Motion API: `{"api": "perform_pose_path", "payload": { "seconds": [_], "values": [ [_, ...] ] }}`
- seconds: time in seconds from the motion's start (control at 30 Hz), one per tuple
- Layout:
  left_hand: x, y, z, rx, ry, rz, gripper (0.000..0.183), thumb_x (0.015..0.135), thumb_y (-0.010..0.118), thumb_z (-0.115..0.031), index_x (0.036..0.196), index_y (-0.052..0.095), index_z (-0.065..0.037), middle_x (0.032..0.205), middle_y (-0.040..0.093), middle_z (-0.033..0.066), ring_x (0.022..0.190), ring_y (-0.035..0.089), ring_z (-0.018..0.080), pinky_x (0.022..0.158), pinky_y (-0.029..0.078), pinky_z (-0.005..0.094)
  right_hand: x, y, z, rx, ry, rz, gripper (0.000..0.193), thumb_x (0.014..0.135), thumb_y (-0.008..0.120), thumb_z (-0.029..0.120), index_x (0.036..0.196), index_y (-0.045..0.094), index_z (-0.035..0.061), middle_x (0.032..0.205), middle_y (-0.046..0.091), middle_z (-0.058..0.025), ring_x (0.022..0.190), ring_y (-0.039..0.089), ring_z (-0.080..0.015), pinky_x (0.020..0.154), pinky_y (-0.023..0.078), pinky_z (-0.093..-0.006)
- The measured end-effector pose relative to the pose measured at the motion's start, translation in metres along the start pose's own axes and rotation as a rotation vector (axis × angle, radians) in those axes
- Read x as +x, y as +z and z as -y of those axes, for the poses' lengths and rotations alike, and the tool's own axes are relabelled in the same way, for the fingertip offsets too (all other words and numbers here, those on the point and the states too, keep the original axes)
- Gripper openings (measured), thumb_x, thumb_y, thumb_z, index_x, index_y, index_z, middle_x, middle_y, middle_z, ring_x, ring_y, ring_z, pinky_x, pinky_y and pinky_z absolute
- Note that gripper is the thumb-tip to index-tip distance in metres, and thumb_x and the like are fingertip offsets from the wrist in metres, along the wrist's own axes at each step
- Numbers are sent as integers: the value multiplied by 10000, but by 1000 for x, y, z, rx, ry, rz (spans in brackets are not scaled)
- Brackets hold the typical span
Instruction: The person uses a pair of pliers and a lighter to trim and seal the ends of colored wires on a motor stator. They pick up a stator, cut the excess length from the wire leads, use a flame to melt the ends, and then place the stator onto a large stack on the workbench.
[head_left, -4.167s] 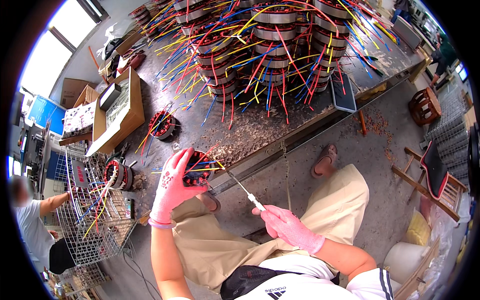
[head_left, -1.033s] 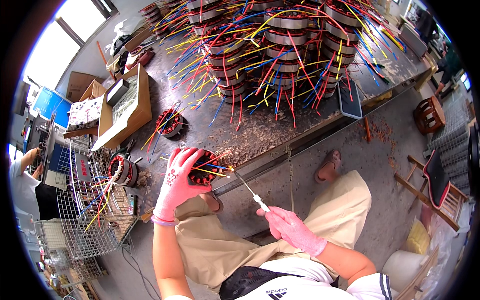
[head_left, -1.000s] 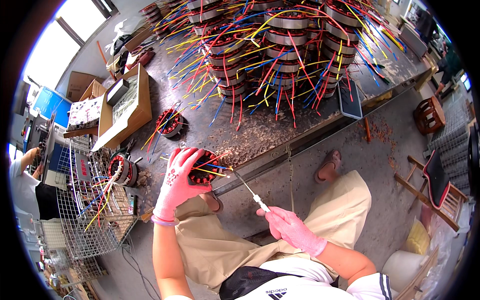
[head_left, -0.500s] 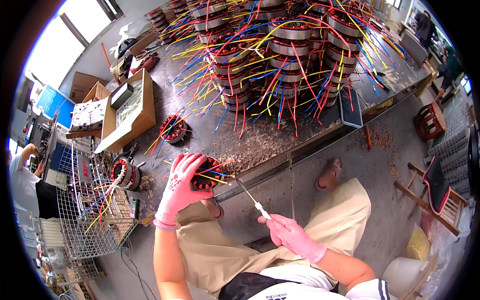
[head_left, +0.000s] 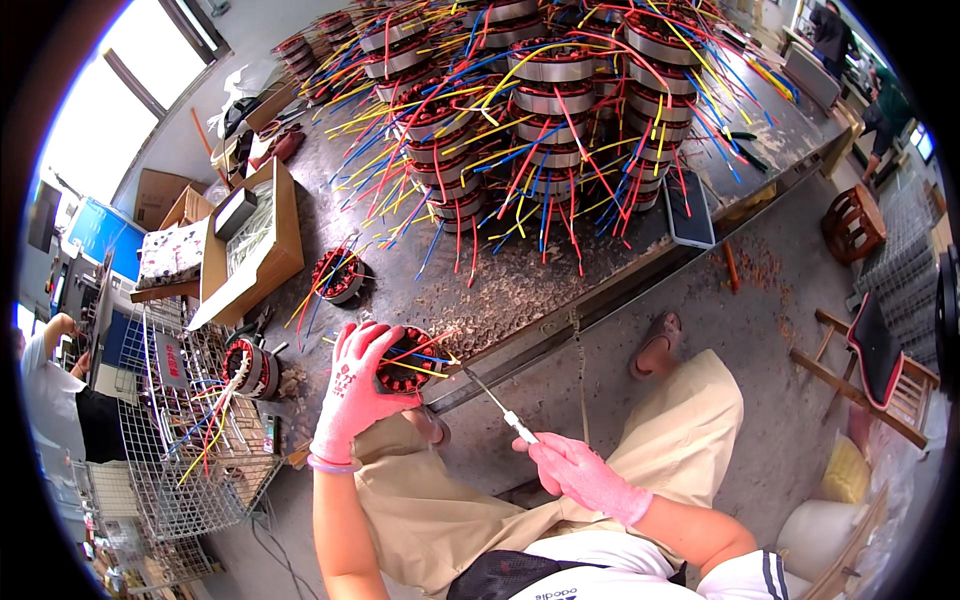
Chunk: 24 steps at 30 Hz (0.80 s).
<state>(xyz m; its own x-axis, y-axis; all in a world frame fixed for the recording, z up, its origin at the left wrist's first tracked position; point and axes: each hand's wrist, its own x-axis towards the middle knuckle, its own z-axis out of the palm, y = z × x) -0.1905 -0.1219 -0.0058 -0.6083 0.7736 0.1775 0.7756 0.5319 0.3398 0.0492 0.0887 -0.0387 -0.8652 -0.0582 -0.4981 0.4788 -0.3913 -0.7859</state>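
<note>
Lacking the orange glow shown half a second ago at the wire ends [head_left: 452, 360], so probably between touches, with the tip of the white-handled rod [head_left: 513, 420] just beside them. Gripping the wound ring [head_left: 408, 376] at the near-left edge of the surface [head_left: 510, 305] with the left hand [head_left: 358, 392], fingers curled over its left side; pinching the rod with the right hand [head_left: 583, 478], fingers pressed together. Differing also in view, with stacked rings [head_left: 550, 68] slightly farther left.

Bright lg. window [head_left: 98, 130] upper L, in pale wall [head_left: 190, 115]. Worn dk. workbench [head_left: 500, 310], grey conc. floor [head_left: 720, 330] w/ reddish debris [head_left: 765, 270]. R side: rd. wood stool [head_left: 853, 225], wood chair [head_left: 858, 398] w/ red-edged blk. pad [head_left: 868, 350].
</note>
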Motion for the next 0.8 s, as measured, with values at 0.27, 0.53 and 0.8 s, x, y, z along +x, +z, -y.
{"api": "perform_pose_path", "payload": {
  "seconds": [0.27, 0.53, 0.8],
  "values": [
    [1, -1, -1, 5, -4, 2, 925, 450, 892, -214, 1301, 561, -61, 1296, 551, 145, 1283, 456, 358, 1173, 247, 507, 4, -2, -8, 25, -33, 9, 322, 1042, 452, 221, 1252, 582, 16, 675, 453, 32, 573, 420, -56, 529, 355, -238],
    [1, -1, -2, 1, -17, 8, 923, 449, 892, -208, 1297, 560, -57, 1297, 547, 145, 1282, 456, 356, 1176, 245, 505, 1, 0, 0, 26, 7, 12, 318, 1043, 446, 212, 1250, 583, 13, 664, 440, 37, 576, 415, -52, 527, 347, -233],
    [1, -2, -1, -4, -4, 13, 905, 488, 882, -262, 1314, 551, -101, 1292, 537, 137, 1280, 447, 365, 1168, 246, 525, 2, 0, -3, 36, -18, 0, 311, 1044, 444, 204, 1245, 583, 12, 666, 430, 41, 566, 406, -51, 519, 341, -232]
  ]
}}
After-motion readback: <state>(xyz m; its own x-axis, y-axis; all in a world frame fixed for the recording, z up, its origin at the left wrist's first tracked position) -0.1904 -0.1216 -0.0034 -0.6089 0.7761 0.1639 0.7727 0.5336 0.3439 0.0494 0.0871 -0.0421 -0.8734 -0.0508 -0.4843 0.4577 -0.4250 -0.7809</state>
